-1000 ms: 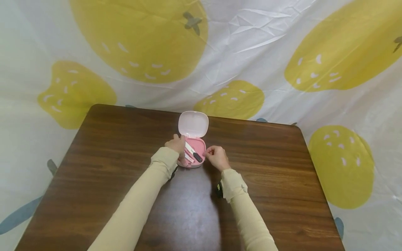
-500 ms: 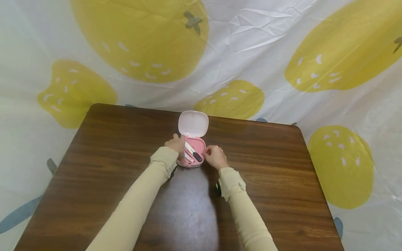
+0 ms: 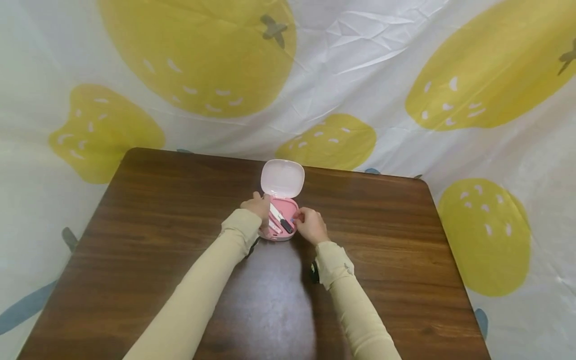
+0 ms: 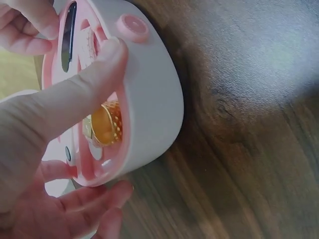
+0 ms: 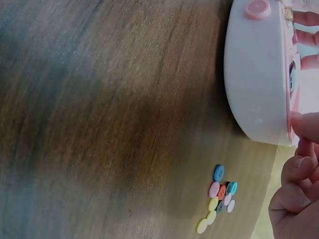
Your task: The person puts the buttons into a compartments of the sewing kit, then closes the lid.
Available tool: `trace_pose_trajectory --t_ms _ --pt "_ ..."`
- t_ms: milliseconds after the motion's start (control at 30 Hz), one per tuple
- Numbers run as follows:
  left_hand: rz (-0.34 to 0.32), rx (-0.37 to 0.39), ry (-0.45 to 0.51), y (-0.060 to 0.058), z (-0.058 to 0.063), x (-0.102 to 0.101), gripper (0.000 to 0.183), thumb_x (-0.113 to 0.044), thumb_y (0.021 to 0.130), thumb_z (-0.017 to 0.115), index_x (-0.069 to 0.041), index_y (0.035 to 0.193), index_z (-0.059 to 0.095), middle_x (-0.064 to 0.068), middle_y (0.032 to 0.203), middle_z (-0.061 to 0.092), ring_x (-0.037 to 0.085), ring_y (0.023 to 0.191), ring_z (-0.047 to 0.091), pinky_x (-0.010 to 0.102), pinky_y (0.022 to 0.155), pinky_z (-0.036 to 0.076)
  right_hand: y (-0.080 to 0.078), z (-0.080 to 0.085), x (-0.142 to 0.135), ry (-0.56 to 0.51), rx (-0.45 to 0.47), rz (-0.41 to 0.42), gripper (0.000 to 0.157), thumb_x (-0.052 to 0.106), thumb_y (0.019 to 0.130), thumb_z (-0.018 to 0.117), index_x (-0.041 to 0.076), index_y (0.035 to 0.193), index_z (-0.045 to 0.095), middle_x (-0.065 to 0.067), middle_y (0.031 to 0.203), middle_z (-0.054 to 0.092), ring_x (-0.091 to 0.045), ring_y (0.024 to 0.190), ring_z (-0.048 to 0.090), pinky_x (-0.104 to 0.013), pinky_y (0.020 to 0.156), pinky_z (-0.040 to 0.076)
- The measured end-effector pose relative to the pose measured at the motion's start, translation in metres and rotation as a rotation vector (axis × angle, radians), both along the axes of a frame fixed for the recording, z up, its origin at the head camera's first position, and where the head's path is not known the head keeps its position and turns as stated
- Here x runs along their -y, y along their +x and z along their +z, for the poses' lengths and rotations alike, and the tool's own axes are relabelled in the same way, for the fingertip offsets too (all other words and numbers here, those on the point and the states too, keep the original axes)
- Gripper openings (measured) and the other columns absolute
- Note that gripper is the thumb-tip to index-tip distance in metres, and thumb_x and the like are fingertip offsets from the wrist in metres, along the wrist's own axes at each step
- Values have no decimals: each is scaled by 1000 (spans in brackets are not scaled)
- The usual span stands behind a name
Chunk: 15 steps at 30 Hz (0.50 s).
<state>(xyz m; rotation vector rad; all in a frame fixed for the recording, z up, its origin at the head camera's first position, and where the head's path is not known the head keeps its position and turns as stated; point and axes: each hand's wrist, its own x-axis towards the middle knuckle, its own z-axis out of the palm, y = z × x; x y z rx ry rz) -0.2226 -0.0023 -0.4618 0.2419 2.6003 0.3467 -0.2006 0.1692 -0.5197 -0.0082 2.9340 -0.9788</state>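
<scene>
On the table sits an open pink-and-white sewing kit box (image 3: 275, 238), its pale lid (image 3: 282, 178) raised at the back. Inside lie a white tool with a black handle (image 3: 286, 226) and a gold thimble (image 4: 105, 122). My left hand (image 3: 256, 206) grips the box's left end, thumb over the front rim and fingers spread round the side. My right hand (image 3: 311, 226) has its thumb and bent forefinger together at the right rim. A small blue spot (image 3: 292, 220) shows by those fingertips; I cannot tell whether they pinch anything.
Several coloured buttons, among them a blue button (image 5: 219, 173) and a yellow button (image 5: 202, 226), lie in a cluster on the brown wooden table (image 3: 391, 235) just right of the box. A fruit-patterned curtain (image 3: 342, 90) hangs behind the table's far edge.
The box and my left hand have shifted slightly to the right. A blue spot has come into view by my right fingertips, which stay near the box's right side.
</scene>
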Motion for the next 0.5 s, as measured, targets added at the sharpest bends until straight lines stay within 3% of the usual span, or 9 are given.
trace_pose_trajectory --t_ms 267,500 --pt "3 11 37 -4 -12 8 112 -32 51 88 -4 139 26 22 128 32 35 102 52 44 83 44 4 11 -15 -110 -69 1 7 10 80 66 5 84 65 -1 62 49 -13 56 44 -24 50 35" --pt "14 13 22 -6 -14 16 114 -35 51 88 -3 139 24 21 126 34 35 102 51 44 84 43 12 9 -37 -108 -82 -23 7 8 77 67 3 80 63 -2 61 52 -11 55 46 -23 51 36"
